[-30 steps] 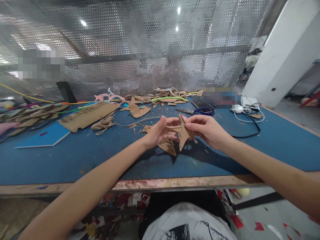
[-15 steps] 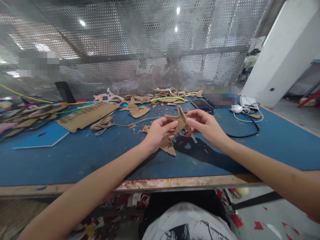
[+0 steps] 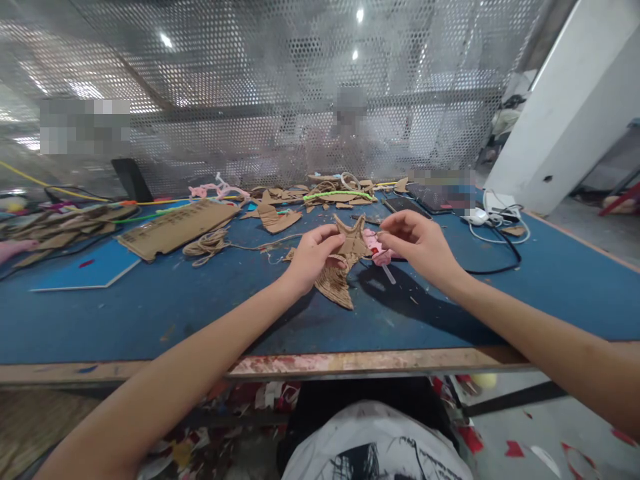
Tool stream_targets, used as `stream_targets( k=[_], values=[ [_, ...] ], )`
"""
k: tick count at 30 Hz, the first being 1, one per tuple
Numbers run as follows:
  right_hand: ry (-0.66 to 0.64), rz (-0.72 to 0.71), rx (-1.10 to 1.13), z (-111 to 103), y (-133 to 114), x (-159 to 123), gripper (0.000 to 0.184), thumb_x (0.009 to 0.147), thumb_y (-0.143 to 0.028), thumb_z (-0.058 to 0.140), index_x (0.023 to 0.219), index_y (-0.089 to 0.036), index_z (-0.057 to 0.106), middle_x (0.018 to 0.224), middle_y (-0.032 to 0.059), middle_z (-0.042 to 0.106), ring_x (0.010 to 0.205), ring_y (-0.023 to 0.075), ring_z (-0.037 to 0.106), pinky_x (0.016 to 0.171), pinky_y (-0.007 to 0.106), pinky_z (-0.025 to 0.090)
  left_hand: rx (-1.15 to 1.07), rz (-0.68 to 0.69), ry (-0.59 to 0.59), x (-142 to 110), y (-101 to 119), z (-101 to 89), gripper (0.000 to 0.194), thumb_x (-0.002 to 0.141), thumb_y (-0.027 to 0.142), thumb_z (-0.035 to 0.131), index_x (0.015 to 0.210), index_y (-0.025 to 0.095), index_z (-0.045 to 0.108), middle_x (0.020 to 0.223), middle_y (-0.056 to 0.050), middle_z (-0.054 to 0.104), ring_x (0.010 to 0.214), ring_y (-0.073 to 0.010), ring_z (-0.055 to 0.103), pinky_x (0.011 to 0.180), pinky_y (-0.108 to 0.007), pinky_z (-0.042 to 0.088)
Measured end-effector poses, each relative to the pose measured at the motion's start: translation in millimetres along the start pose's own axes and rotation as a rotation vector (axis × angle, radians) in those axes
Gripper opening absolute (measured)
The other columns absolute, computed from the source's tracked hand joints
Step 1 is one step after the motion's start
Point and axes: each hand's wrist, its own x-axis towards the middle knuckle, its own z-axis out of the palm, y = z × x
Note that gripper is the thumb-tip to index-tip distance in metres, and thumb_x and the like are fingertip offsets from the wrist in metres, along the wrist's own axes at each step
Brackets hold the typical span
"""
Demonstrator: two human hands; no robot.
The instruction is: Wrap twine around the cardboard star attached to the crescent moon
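My left hand [image 3: 316,257] pinches a small brown cardboard cutout [image 3: 354,241] with curved points, its edges trimmed in a cord-like strip. To the right, my right hand [image 3: 417,243] is raised with thumb and forefinger together; what sits between them is too thin to make out. Between the hands, behind the cutout, shows a pink glue gun [image 3: 376,247] with a red spot and a translucent stick. A ridged, curved piece [image 3: 336,285] covered in brown cord lies on the blue table under my left hand. Twine runs left from there to a bundle of twine [image 3: 206,245].
A cardboard sheet [image 3: 180,228] and a blue board [image 3: 95,268] lie to the left. Cardboard scraps [image 3: 280,199] line the back by the perforated metal screen [image 3: 240,127]. At the right are a phone [image 3: 406,205] and a white charger with cables [image 3: 500,207].
The cutout has been turned so its flat face shows. My right hand has let go of it and shifted right, and the pink glue gun has come into sight.
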Motion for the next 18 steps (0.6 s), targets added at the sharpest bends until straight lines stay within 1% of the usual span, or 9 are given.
stream_targets(
  k=[2, 4, 6, 8, 10, 12, 15, 16, 18],
  values=[
    [-0.019, 0.003, -0.022, -1.5, 1.2, 2.7, 0.014, 0.071, -0.03, 0.069, 0.076, -0.02, 0.06, 0.069, -0.0008, 0.064, 0.061, 0.0134, 0.062, 0.06, 0.029, 0.052, -0.085, -0.137, -0.039, -0.6, 1.4, 0.2, 0.011, 0.076, 0.014, 0.058, 0.085, 0.013, 0.064, 0.067, 0.0, 0.063, 0.049, -0.0079, 0.056, 0.043, -0.016, 0.05],
    [-0.044, -0.024, -0.097, -3.0, 3.9, 5.8, 0.013, 0.072, -0.031, 0.068, 0.075, -0.02, 0.062, 0.072, 0.001, 0.066, 0.066, 0.015, 0.063, 0.065, 0.031, 0.053, -0.203, -0.33, -0.045, -1.2, 3.4, 0.5, 0.012, 0.077, 0.008, 0.055, 0.086, 0.011, 0.063, 0.067, -0.002, 0.065, 0.049, -0.0081, 0.059, 0.044, -0.016, 0.05],
    [-0.081, -0.083, -0.218, -5.5, 6.4, 9.5, 0.014, 0.073, -0.032, 0.067, 0.081, -0.02, 0.064, 0.085, 0.0041, 0.068, 0.079, 0.018, 0.064, 0.075, 0.035, 0.052, -0.329, -0.519, -0.018, -0.8, 5.9, 0.9, 0.013, 0.08, 0.006, 0.052, 0.087, 0.007, 0.063, 0.066, -0.005, 0.065, 0.049, -0.0081, 0.06, 0.047, -0.015, 0.052],
    [-0.13, -0.116, -0.324, -10.4, 8.0, 13.8, 0.024, 0.074, -0.033, 0.066, 0.093, -0.02, 0.065, 0.102, 0.007, 0.067, 0.093, 0.021, 0.063, 0.083, 0.038, 0.051, -0.445, -0.596, 0.048, 2.0, 8.4, -0.2, 0.013, 0.083, 0.006, 0.05, 0.086, 0.005, 0.062, 0.063, -0.006, 0.065, 0.049, -0.0079, 0.061, 0.05, -0.014, 0.054],
    [-0.192, -0.1, -0.415, -18.1, 9.0, 18.5, 0.038, 0.074, -0.035, 0.066, 0.108, -0.02, 0.061, 0.116, 0.0095, 0.063, 0.103, 0.023, 0.061, 0.087, 0.039, 0.049, -0.55, -0.495, 0.166, 8.9, 10.8, -5.6, 0.013, 0.084, 0.006, 0.05, 0.085, 0.006, 0.062, 0.062, -0.006, 0.066, 0.052, -0.0081, 0.063, 0.054, -0.014, 0.055],
    [-0.244, -0.084, -0.545, -27.7, 10.9, 22.8, 0.044, 0.074, -0.037, 0.065, 0.113, -0.018, 0.058, 0.119, 0.0122, 0.061, 0.107, 0.0247, 0.059, 0.089, 0.041, 0.048, -0.628, -0.276, 0.34, 20.2, 13.4, -18.8, 0.011, 0.084, 0.005, 0.051, 0.085, 0.01, 0.061, 0.065, -0.004, 0.068, 0.059, -0.0086, 0.066, 0.059, -0.016, 0.057],
    [-0.297, -0.137, -0.843, -40.0, 17.1, 27.1, 0.04, 0.073, -0.032, 0.064, 0.109, -0.014, 0.061, 0.116, 0.0154, 0.06, 0.107, 0.0283, 0.058, 0.094, 0.043, 0.045, -0.597, 0.034, 0.72, 40.4, 19.4, -54.8, 0.014, 0.083, 0.002, 0.051, 0.08, 0.014, 0.058, 0.058, 0.002, 0.064, 0.057, -0.0076, 0.064, 0.061, -0.017, 0.056],
    [-0.328, -0.15, -0.935, -42.3, 19.7, 27.7, 0.039, 0.073, -0.029, 0.063, 0.109, -0.013, 0.061, 0.116, 0.0163, 0.06, 0.107, 0.0294, 0.058, 0.094, 0.043, 0.044, -0.586, 0.085, 0.804, 46.3, 21.9, -69.2, 0.016, 0.083, 0.001, 0.05, 0.081, 0.016, 0.056, 0.054, 0.005, 0.06, 0.054, -0.0044, 0.06, 0.061, -0.013, 0.054],
    [-0.437, -0.151, -1.082, -43.4, 24.4, 27.3, 0.038, 0.07, -0.023, 0.061, 0.107, -0.012, 0.062, 0.113, 0.0171, 0.062, 0.106, 0.0309, 0.058, 0.092, 0.042, 0.044, -0.554, 0.132, 0.878, 55.1, 26.6, -96.0, 0.019, 0.084, 0.0, 0.047, 0.084, 0.018, 0.052, 0.049, 0.011, 0.051, 0.048, -0.0001, 0.054, 0.059, -0.007, 0.048]
  ],
)
